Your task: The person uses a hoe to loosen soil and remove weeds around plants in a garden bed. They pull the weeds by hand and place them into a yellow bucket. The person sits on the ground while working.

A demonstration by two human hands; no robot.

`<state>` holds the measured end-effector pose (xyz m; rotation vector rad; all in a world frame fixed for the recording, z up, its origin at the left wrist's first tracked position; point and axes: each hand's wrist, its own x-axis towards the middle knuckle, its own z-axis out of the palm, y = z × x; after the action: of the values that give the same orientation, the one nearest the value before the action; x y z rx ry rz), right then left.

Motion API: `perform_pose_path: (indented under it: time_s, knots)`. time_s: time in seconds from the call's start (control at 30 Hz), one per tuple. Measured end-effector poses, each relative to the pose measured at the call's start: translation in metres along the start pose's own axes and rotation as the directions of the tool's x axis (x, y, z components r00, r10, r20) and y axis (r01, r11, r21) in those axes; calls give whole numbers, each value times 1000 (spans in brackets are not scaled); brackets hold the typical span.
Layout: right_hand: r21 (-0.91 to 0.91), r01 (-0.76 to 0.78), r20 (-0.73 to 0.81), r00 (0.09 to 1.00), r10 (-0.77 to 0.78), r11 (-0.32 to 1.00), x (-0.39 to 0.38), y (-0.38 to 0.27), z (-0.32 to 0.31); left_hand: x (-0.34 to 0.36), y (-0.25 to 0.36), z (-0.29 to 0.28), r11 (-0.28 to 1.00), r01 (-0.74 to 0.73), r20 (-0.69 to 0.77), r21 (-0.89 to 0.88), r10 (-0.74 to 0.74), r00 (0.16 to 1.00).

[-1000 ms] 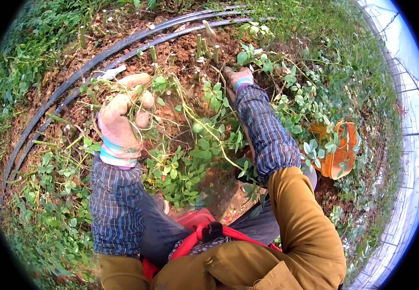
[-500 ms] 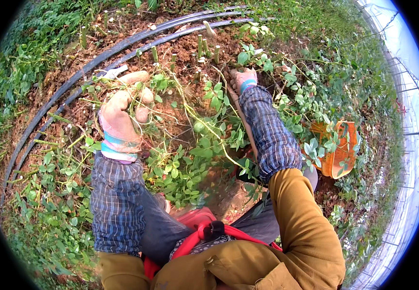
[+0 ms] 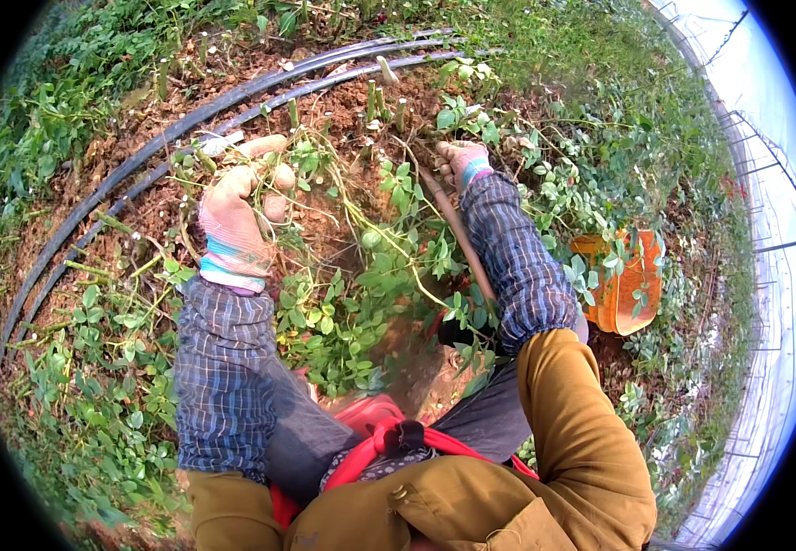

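My left hand [image 3: 235, 207], in a pink and white glove with blue bands, is curled around thin stems of a leafy green plant [image 3: 336, 317]. A long bent stem [image 3: 389, 234] of that plant arches to the right, with a small round green fruit or bud [image 3: 370, 239] beside it. My right hand [image 3: 464, 163], gloved the same way, is closed low over the soil; what its fingers hold is hidden. Just left of it lies a wooden stick or handle [image 3: 458, 225], slanting down toward my right knee. A pale flat piece [image 3: 222, 142] shows beyond my left hand.
Two dark hoses [image 3: 155, 140] curve across the reddish soil ahead. Several cut stubs [image 3: 293, 114] poke out of the ground. An orange plastic basket [image 3: 635, 285] stands right, amid leafy stems. I sit low on a red seat [image 3: 368, 413]. White sheeting [image 3: 770, 138] rises far right.
The view has shifted slightly. My left hand stays on the stems. The stick now shows more clearly apart from my right hand and forearm.
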<state>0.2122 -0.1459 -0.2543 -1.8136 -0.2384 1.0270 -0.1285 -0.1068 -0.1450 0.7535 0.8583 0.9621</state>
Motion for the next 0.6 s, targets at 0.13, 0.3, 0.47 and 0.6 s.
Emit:
perform_pose_path:
  time_s: [0.13, 0.3, 0.47, 0.6]
  knots:
    - [-76, -111, 128, 984, 120, 991, 13, -3, 19, 1, 1, -5, 1000, 4, 34, -11, -3, 999]
    - [52, -38, 22, 999, 37, 998, 69, 46, 8, 4, -9, 4, 998, 22, 87, -53, -18, 996]
    - [67, -67, -43, 997, 69, 996, -10, 2, 42, -2, 0, 6, 1000, 0, 40, 17, -1, 999]
    - [49, -120, -133, 983, 125, 992, -1, -3, 41, -1, -4, 9, 998, -12, 68, 55, 8, 998]
